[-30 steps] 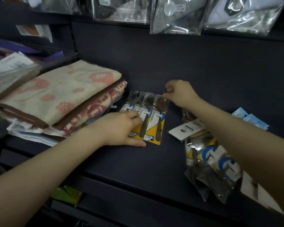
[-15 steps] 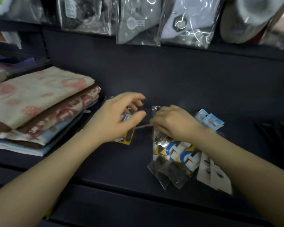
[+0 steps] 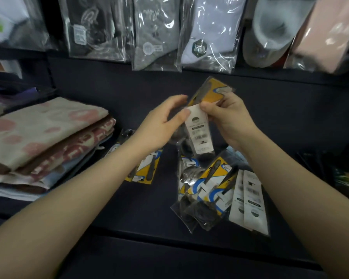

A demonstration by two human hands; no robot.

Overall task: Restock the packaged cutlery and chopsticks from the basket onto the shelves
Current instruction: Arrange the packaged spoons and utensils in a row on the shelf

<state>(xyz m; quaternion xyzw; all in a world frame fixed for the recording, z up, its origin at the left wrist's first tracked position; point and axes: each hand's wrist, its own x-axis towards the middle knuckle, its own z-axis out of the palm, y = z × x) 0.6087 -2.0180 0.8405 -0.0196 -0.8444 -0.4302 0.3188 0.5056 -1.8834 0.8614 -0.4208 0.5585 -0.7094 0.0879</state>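
Partway thru: both hands, left (image 3: 161,125) & right (image 3: 230,119), fingers pinching cutlery packs (image 3: 199,125) above shelf (image 3: 129,208). One row (image 3: 143,168) laid flat; pile (image 3: 216,190) unsorted. Basket not visible.

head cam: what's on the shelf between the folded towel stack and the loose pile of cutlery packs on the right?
In the head view, a fanned row of yellow-card cutlery packs lies between the towel stack and the loose pile, partly hidden by the left hand; beyond it, bare dark shelf.
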